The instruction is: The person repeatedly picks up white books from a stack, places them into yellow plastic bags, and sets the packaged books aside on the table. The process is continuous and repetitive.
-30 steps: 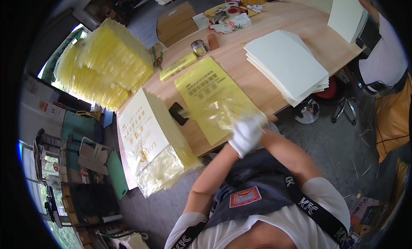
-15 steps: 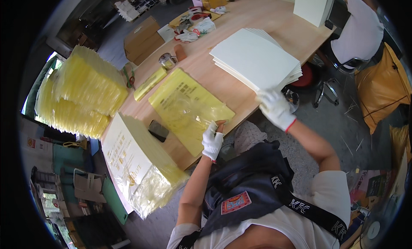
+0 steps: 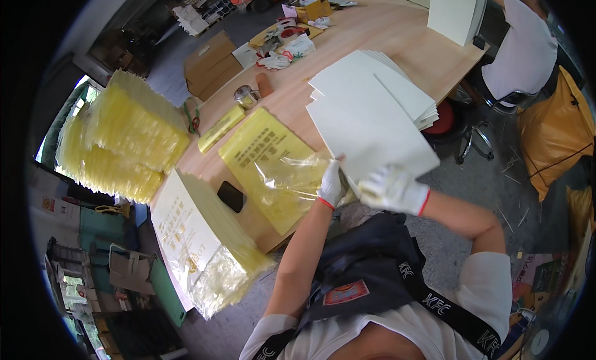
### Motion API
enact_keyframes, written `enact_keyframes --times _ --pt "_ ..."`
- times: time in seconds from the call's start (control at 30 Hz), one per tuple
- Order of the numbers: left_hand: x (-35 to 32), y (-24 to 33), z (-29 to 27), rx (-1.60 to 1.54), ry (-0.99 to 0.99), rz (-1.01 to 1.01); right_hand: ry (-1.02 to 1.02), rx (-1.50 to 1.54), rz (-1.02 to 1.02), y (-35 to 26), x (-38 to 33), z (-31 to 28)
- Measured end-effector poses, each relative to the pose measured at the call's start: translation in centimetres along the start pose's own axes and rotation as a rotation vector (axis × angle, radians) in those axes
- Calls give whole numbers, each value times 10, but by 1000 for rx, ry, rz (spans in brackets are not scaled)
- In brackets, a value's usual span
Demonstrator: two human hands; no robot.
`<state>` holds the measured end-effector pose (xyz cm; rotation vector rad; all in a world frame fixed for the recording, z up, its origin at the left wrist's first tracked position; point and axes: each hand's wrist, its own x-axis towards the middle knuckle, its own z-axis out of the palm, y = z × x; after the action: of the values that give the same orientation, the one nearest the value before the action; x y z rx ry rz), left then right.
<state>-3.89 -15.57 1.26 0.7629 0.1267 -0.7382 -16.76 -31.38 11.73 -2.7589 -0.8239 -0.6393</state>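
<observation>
My left hand (image 3: 331, 185), in a white glove with a red cuff, pinches the raised clear film of a yellow printed plastic bag (image 3: 257, 143) lying on the table. My right hand (image 3: 394, 190), gloved alike and blurred, grips the near edge of a large white board (image 3: 372, 127). That board is tilted and partly overlaps a stack of white boards (image 3: 406, 90), its near left corner close to my left hand. Several more boards fan out beneath it on the right. The fingertips of my right hand are smeared by motion.
Left of the bag lie a black phone (image 3: 231, 197) and a pile of filled bags (image 3: 202, 220). Tall yellow bag stacks (image 3: 124, 136) stand at far left. Beyond are a metal cup (image 3: 246, 97), scissors (image 3: 193, 119) and a cardboard box (image 3: 212, 65). Another person (image 3: 521, 53) sits at right.
My right hand has drawn the top white board off the stack, toward me and the bag. My left hand has moved right and up, lifting the bag's clear film.
</observation>
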Motion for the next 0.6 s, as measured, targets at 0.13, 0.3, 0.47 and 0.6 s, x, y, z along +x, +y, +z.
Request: enact_keyframes --times 0.13,0.3,0.47,0.6 --pt "-60 57 15 665 50 52 259 389 436 11 -27 -9" --pt "-78 95 15 1618 21 2 324 2095 726 35 -50 71" --pt "-121 20 72 1860 -36 81 107 861 1031 -26 2 61" --pt "-123 38 38 1649 -71 515 228 651 844 -23 4 35"
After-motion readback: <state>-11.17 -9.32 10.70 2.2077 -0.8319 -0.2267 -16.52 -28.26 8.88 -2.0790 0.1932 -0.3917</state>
